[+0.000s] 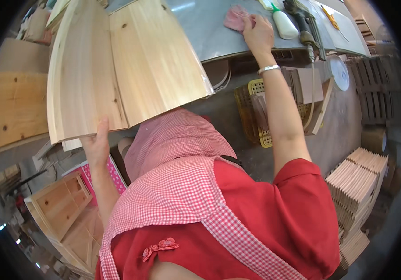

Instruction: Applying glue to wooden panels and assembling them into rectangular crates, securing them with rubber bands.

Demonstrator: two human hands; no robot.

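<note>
Two pale wooden boards (pixel 153 58) lie side by side at the upper left, partly over the grey metal worktable (pixel 195 30), with a dark seam between them. At the near edge of the left board (pixel 81 79), my left hand (pixel 97 145) is closed, thumb on top and fingers hidden underneath. My right hand (pixel 259 36) reaches to the table and pinches a crumpled pink cloth (pixel 236 18). Just right of that hand lies a white squeeze bottle (pixel 284 24) with a green nozzle. Beyond it is a dark air-powered tool (pixel 306 30) with a hose.
A thin yellow-handled tool (pixel 330 17) lies at the table's right. Below the table stands a yellow plastic crate (pixel 241 114) with flat pieces. Wooden strips (pixel 357 182) are stacked at the right. Wooden frames (pixel 62 203) stand at the lower left, and more boards (pixel 18 105) at the far left.
</note>
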